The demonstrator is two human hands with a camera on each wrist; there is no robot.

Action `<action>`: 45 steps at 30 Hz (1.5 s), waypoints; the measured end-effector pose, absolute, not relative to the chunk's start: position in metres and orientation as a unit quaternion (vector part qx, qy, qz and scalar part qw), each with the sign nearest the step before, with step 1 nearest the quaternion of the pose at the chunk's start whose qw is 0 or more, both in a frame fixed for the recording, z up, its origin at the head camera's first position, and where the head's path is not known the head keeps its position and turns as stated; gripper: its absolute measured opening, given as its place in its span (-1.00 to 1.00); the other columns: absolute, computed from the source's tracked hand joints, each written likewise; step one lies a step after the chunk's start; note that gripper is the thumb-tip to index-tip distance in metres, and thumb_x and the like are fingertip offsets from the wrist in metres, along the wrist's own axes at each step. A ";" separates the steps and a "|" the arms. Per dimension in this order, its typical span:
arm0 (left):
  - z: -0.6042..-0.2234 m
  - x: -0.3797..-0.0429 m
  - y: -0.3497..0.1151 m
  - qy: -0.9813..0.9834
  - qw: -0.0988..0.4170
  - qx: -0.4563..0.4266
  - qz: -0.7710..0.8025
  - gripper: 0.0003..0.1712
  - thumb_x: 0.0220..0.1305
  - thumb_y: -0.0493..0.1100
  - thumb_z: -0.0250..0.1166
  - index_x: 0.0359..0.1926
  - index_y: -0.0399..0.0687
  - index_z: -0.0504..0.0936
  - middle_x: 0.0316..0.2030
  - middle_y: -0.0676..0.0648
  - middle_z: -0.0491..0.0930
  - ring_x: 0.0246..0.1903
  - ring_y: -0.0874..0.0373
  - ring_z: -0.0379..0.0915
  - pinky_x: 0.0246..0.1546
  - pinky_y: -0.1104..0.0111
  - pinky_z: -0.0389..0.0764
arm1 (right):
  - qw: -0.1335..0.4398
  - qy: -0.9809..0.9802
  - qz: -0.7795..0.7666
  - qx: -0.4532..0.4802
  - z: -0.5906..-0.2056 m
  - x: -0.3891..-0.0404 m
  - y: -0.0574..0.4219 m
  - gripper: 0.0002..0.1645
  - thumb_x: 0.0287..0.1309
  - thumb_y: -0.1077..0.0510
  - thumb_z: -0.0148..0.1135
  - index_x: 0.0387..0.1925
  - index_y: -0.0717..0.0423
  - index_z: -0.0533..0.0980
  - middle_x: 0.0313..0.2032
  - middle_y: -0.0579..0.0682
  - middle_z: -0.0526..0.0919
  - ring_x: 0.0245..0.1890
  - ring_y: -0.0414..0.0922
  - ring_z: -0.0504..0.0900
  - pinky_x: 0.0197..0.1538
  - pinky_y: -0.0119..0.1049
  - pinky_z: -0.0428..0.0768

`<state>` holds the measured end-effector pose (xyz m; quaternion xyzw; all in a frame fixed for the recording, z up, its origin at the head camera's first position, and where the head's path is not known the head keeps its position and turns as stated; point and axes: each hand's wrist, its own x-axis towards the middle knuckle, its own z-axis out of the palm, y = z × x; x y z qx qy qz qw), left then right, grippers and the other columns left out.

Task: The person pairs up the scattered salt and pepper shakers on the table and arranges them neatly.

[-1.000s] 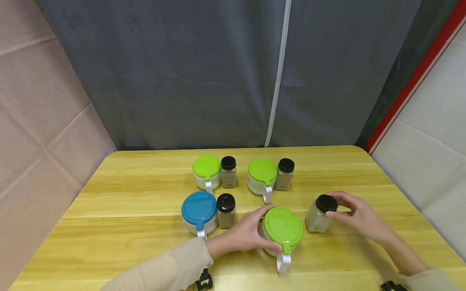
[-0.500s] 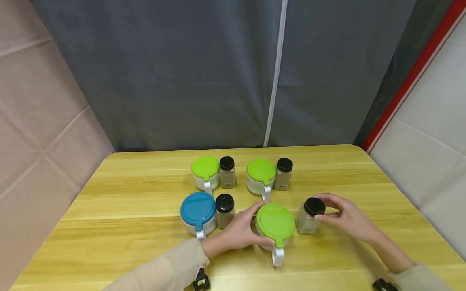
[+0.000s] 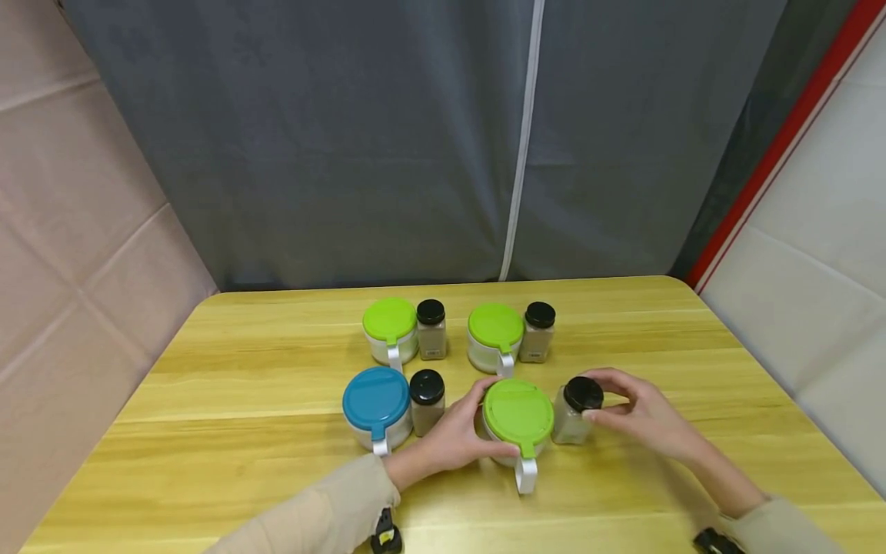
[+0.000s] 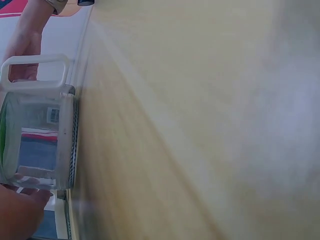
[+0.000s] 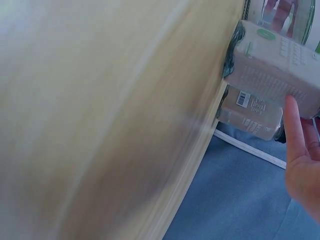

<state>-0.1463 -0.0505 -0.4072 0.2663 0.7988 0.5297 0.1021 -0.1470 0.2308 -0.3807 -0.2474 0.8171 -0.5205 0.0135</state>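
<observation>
In the head view my left hand (image 3: 457,438) grips a clear round seasoning jar (image 3: 517,415) with a green lid, thumb in front and fingers behind. The jar's white handle points toward me. Just right of it, my right hand (image 3: 647,419) pinches the black cap of a square spice bottle (image 3: 571,422), which stands upright. The right wrist view shows that bottle (image 5: 272,65) and its pale contents close up. Through the left wrist view, the clear jar (image 4: 40,132) appears side-on, with my left fingers (image 4: 20,210) against it.
A blue-lidded jar (image 3: 377,400) and a black-capped bottle (image 3: 428,404) stand to the left. Behind are two green-lidded jars (image 3: 390,319) (image 3: 495,327), each with a black-capped bottle (image 3: 432,335) (image 3: 537,338) beside it. A grey curtain (image 3: 346,154) hangs past the wooden table's (image 3: 263,369) far edge.
Both hands have shifted left: the green-lidded jar has slid left and slightly away from me, and the spice bottle has come left until close beside it. Both holds are kept.
</observation>
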 end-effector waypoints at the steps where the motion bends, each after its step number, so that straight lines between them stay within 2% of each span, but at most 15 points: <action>1: -0.407 -0.146 -0.051 0.796 0.103 0.265 0.534 0.00 -0.15 0.00 0.43 0.26 0.00 0.04 0.11 0.10 0.28 0.09 0.22 0.18 0.15 0.21 0.09 | 0.012 0.816 -0.522 -0.248 -0.381 -0.147 0.230 -0.52 -0.03 0.28 0.27 -0.02 0.26 0.38 -0.13 0.13 0.49 -0.14 -0.24 0.49 -0.28 -0.30 0.55; 11: -0.412 -0.149 -0.050 0.797 0.090 0.256 0.539 0.00 -0.12 0.03 0.40 0.29 0.06 0.02 0.14 0.06 0.17 0.14 0.19 0.08 0.14 0.24 0.12 | 0.003 0.828 -0.512 -0.230 -0.383 -0.151 0.223 -0.50 -0.07 0.20 0.31 -0.04 0.22 0.40 -0.14 0.09 0.51 -0.15 -0.26 0.48 -0.28 -0.30 0.55; 19: -0.410 -0.150 -0.049 0.795 0.094 0.260 0.540 -0.03 -0.07 -0.01 0.38 0.30 0.11 0.01 0.16 0.06 0.15 0.16 0.18 0.05 0.15 0.15 0.04 | 0.002 0.827 -0.513 -0.231 -0.384 -0.152 0.222 -0.50 -0.07 0.21 0.32 -0.04 0.23 0.40 -0.15 0.09 0.51 -0.16 -0.27 0.48 -0.28 -0.30 0.55; 27: -0.379 -0.138 -0.049 0.787 0.102 0.261 0.550 -0.07 -0.04 -0.24 0.37 0.28 -0.20 0.02 0.16 -0.14 0.16 0.15 0.05 0.07 0.15 0.14 0.06 | 0.004 0.832 -0.506 -0.227 -0.383 -0.152 0.221 -0.48 -0.07 0.19 0.31 -0.03 0.22 0.39 -0.14 0.08 0.50 -0.15 -0.28 0.48 -0.28 -0.31 0.55; 36: -0.408 -0.148 -0.048 0.793 0.109 0.246 0.547 0.01 -0.03 -0.06 0.36 0.34 0.02 -0.07 0.25 -0.04 0.05 0.20 0.12 -0.01 0.16 0.20 0.06 | 0.015 0.826 -0.516 -0.225 -0.384 -0.153 0.223 -0.47 -0.05 0.20 0.30 0.00 0.22 0.37 -0.11 0.09 0.49 -0.14 -0.27 0.48 -0.26 -0.30 0.54; 41: -0.403 -0.141 -0.051 0.796 0.112 0.237 0.546 0.05 0.00 0.05 0.32 0.36 0.07 -0.16 0.31 -0.04 -0.10 0.24 0.06 -0.12 0.16 0.11 0.02 | 0.023 0.822 -0.517 -0.237 -0.383 -0.154 0.223 -0.47 -0.04 0.21 0.30 0.01 0.23 0.37 -0.09 0.11 0.48 -0.12 -0.27 0.47 -0.25 -0.28 0.54; 45: -0.390 -0.133 -0.053 0.811 0.080 0.240 0.527 0.07 -0.03 0.13 0.31 0.35 0.23 -0.20 0.32 0.06 -0.17 0.25 0.04 -0.17 0.13 0.01 0.01 | 0.018 0.831 -0.490 -0.263 -0.375 -0.152 0.225 -0.44 -0.01 0.20 0.27 0.07 0.18 0.35 -0.02 0.09 0.45 -0.04 -0.29 0.42 -0.20 -0.25 0.53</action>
